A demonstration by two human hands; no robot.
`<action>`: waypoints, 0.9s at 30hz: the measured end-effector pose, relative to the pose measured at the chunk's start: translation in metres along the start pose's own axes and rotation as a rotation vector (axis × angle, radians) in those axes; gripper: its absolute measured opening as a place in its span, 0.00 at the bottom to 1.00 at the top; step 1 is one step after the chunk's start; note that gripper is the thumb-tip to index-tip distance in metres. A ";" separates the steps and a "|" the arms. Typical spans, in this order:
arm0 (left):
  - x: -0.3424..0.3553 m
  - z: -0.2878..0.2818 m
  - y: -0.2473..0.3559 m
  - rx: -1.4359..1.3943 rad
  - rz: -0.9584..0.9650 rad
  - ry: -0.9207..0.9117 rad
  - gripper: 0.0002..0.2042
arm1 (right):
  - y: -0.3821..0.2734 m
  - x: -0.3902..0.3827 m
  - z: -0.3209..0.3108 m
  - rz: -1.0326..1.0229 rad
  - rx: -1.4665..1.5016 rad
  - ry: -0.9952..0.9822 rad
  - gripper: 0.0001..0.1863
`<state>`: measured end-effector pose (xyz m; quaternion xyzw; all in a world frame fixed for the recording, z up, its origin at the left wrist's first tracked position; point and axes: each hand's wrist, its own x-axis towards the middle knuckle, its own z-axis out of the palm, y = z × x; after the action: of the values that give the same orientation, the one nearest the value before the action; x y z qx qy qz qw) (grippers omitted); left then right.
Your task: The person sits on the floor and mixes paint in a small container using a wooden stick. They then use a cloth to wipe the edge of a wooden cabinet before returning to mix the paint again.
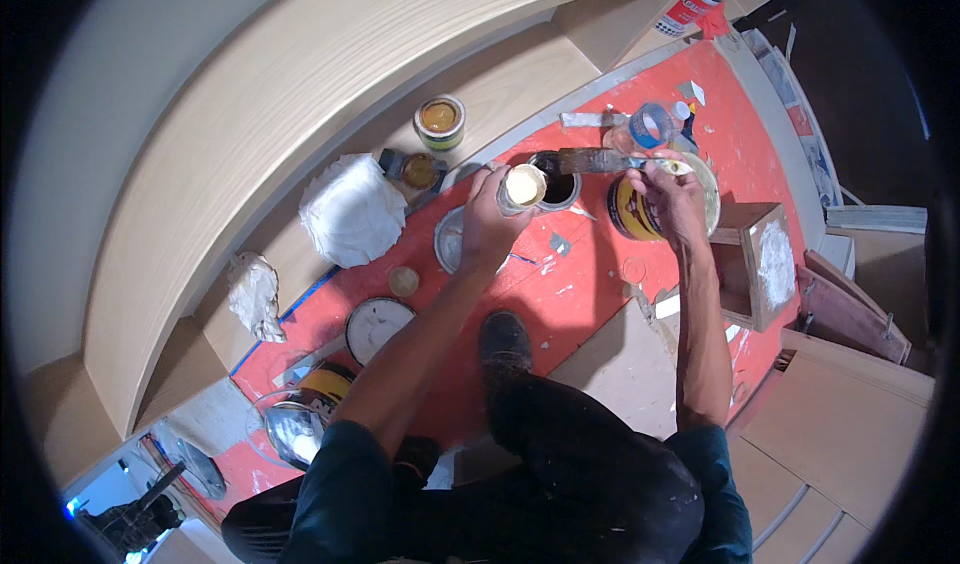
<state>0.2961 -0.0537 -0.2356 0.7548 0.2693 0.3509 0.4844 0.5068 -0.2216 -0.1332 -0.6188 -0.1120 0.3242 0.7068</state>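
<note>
My left hand (492, 226) is closed round a small cup (523, 189) with pale cream contents, just in front of and left of an open can (563, 194) with dark contents. My right hand (668, 196) grips a paintbrush (605, 161) by its handle; its brown bristles lie over the dark can's right part. Below my right hand are a yellow-and-black tub (629, 214) and another pale tub behind it. A white lidded tub (447, 249) is partly hidden by my left hand. A clear bottle with a blue band (650, 126) lies beyond the brush.
The curved wooden shelving (180, 194) holds an amber can (440, 119), white cloth (350, 209) and crumpled paper (255, 294). A red floor covering (690, 84) carries lids and scraps. A wooden box (760, 284) and boards stand right; a silver can (295, 434) sits lower left.
</note>
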 end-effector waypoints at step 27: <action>0.014 -0.002 0.025 -0.087 0.038 -0.033 0.33 | -0.037 -0.016 0.054 -0.414 -0.675 0.019 0.12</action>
<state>0.3050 -0.0517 -0.2083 0.7437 0.2314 0.3587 0.5145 0.4762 -0.1885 -0.0825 -0.7837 -0.3280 0.1140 0.5150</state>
